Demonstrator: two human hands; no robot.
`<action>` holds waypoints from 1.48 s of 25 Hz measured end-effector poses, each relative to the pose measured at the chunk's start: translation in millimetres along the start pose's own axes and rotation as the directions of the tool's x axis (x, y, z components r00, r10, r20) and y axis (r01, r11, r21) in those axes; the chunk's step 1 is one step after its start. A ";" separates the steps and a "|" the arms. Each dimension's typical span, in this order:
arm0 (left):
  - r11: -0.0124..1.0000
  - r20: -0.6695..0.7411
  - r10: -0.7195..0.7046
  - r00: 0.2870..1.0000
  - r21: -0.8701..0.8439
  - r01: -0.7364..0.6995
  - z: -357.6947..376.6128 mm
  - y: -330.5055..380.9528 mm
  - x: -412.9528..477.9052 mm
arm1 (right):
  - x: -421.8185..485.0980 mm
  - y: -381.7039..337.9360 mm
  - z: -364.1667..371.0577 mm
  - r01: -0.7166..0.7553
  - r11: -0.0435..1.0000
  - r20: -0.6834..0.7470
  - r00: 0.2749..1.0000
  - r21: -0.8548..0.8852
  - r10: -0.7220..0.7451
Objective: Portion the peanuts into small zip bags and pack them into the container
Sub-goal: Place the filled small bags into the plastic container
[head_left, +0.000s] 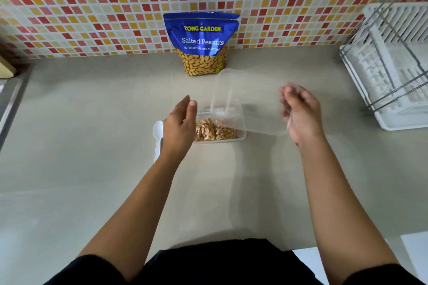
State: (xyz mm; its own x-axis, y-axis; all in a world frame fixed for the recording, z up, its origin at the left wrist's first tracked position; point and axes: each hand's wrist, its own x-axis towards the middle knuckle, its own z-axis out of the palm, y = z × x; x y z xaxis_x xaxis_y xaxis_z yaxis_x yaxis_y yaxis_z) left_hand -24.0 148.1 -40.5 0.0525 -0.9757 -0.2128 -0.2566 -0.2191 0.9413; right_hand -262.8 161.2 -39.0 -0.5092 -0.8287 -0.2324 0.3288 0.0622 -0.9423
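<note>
A clear plastic container (242,138) sits on the grey counter with small zip bags of peanuts (213,131) inside. A clear lid (254,104) hangs tilted over its right half, blurred. My right hand (301,114) grips the lid's right edge with curled fingers. At the container's left end is my left hand (179,127), fingers straight and apart, holding nothing. The blue Salted Peanuts bag (201,39) stands behind, against the tiled wall, its top open.
A white plastic spoon (158,133) lies left of the container, partly under my left wrist. A white dish rack (393,71) with a wire frame fills the right side. A metal sink edge (9,104) runs along the far left.
</note>
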 end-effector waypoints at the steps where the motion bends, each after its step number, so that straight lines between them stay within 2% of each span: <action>1: 0.992 0.068 0.004 0.998 -0.123 0.004 2.4 4.0 1.1 | -1.7 1.9 12.1 -0.047 0.999 0.054 0.997 -0.027 0.048; 3: 0.969 0.097 0.047 0.994 -0.247 -0.021 3.4 7.6 3.4 | -2.7 6.9 29.3 -0.133 0.991 0.088 0.987 -0.010 0.133; 6: 0.977 -0.062 -0.033 0.998 -0.214 0.019 -0.6 2.1 13.9 | -0.4 20.3 40.2 -0.221 0.967 0.125 0.970 0.123 0.206; 7: 0.989 -0.120 -0.074 0.990 -0.135 0.058 -2.6 -1.2 17.4 | -1.8 26.6 44.0 -0.218 0.972 0.147 0.968 0.083 0.205; 10: 0.968 -0.180 -0.162 0.970 0.162 0.192 -4.0 -10.5 19.2 | -1.6 52.9 52.8 -0.071 0.962 0.142 0.984 -0.264 0.111; 13: 0.939 -0.180 -0.163 0.970 0.275 0.209 1.0 -14.7 17.6 | 5.8 73.4 54.0 0.019 0.860 0.116 0.992 -0.509 0.046; 16: 0.925 -0.187 -0.189 0.964 0.296 0.238 1.2 -18.5 17.2 | 14.9 86.5 51.5 -0.002 0.807 0.124 0.988 -0.590 0.093; 23: 0.919 -0.202 -0.173 0.964 0.320 0.232 1.0 -31.1 19.2 | 17.2 106.9 44.5 -0.042 0.824 0.088 0.990 -0.565 0.111; 30: 0.931 -0.194 -0.160 0.968 0.295 0.213 -0.5 -31.2 21.2 | 21.2 116.8 43.0 -0.151 0.891 0.047 0.981 -0.427 0.188; 37: 0.927 -0.193 -0.172 0.966 0.299 0.225 -6.5 -44.3 17.5 | 5.6 119.2 38.2 -0.163 0.885 0.046 0.978 -0.436 0.203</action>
State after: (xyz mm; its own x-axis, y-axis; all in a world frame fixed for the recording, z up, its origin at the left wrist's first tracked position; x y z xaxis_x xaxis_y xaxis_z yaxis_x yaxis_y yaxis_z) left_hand -5.4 140.7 -84.2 0.2813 -0.9058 -0.3168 -0.5147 -0.4211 0.7469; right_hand -196.1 142.6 -143.4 -0.3945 -0.8236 -0.4074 0.0278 0.4325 -0.9012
